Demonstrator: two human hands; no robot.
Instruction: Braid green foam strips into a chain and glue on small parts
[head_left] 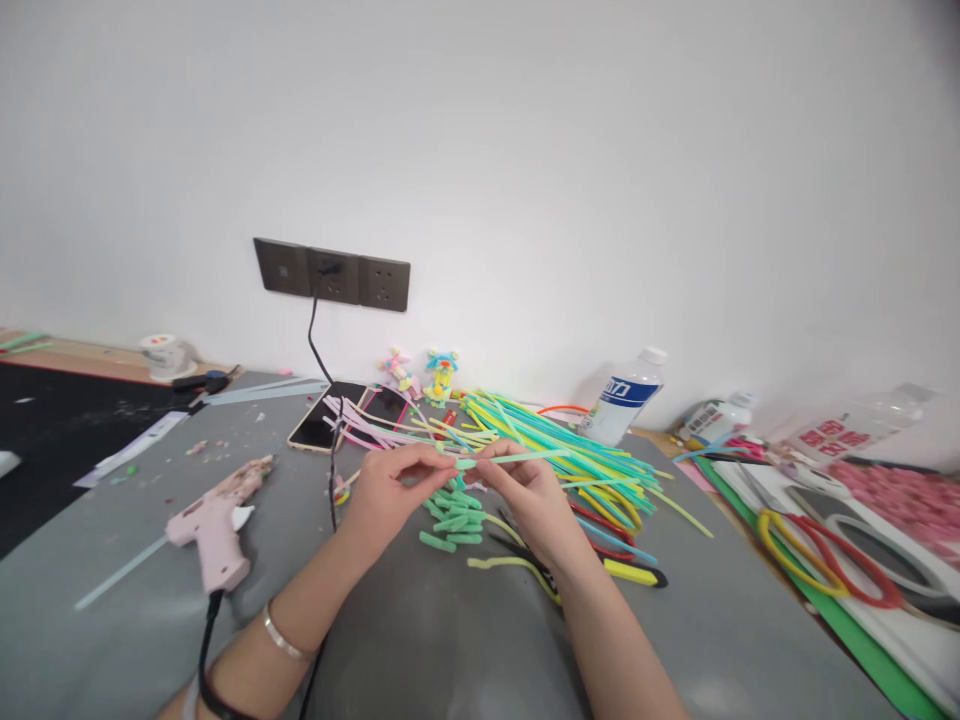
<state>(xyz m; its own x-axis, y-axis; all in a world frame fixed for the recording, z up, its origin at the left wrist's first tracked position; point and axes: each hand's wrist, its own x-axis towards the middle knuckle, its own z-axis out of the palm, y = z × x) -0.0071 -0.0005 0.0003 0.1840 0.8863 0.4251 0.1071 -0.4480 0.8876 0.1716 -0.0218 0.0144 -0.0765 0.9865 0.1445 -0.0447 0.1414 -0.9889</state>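
Observation:
Between my two hands, above the grey table, is a light green pipe cleaner [534, 456]. My left hand [396, 487] pinches its left end between thumb and forefinger. Close beside it, my right hand [531, 497] grips the same strip, whose free end sticks out to the right. Right below the fingers lies a small pile of short green bent pieces [454, 522], partly hidden by the hands. Behind my right hand spreads a bundle of green, yellow and blue pipe cleaners [555, 430]. A yellow-and-black cutter [634, 573] lies partly under my right wrist.
At left lies a pink glue gun [214, 530], its cord running beneath my left forearm. A phone [319, 425] and two small figures [441, 378] are by the wall. Bottles [624, 398] stand or lie along the back right, with scissors [832, 560] nearer.

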